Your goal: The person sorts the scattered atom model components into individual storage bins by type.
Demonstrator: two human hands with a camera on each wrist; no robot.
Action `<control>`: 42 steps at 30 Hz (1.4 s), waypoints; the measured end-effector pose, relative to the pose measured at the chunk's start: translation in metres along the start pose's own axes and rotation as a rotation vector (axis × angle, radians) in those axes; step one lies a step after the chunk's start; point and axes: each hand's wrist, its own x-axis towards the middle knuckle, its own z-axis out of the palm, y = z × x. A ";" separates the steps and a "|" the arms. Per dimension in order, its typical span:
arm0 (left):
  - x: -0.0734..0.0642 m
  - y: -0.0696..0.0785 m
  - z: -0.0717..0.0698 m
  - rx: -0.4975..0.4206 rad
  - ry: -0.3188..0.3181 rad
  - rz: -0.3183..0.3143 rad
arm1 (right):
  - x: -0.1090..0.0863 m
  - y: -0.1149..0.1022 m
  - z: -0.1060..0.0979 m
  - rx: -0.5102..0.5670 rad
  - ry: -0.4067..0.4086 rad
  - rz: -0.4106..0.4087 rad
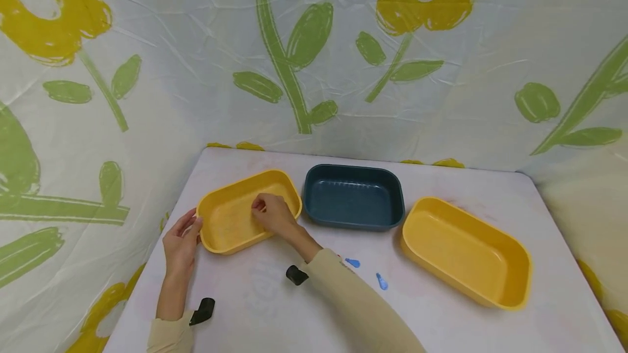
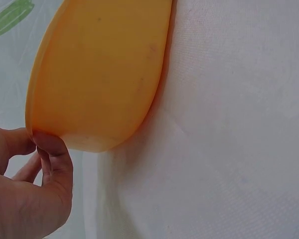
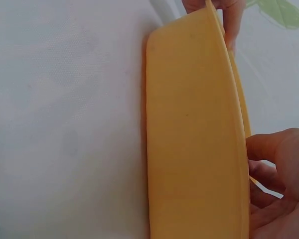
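A shallow yellow plastic bin (image 1: 230, 217) with rounded corners sits at the left of the table. My left hand (image 1: 180, 247) pinches its left end at the rim; the left wrist view shows thumb and finger meeting at the edge of the bin wall (image 2: 99, 84). Over the inside of the same bin is my right hand (image 1: 275, 214), its fingers bent toward the thumb. From the right wrist view, the bin's side wall (image 3: 194, 124) hides the fingertips of the right hand (image 3: 284, 184), so whether they hold something small cannot be seen.
A dark teal bin (image 1: 353, 198) stands right of the yellow one, and a second yellow bin (image 1: 466, 252) sits at an angle farther right. Two small blue pieces, one nearer the sleeve (image 1: 352, 262) and one in front (image 1: 382, 281), lie on the white table. Floral cloth (image 1: 343, 70) hangs behind.
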 end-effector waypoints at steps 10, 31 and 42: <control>-0.002 0.001 0.000 -0.007 0.005 -0.005 | -0.013 0.003 -0.013 0.056 0.032 0.003; -0.006 0.004 0.002 -0.034 0.003 0.006 | -0.051 0.015 -0.054 0.213 0.204 -0.023; -0.005 0.003 0.001 -0.014 0.002 -0.008 | -0.074 0.025 -0.070 0.324 0.254 0.031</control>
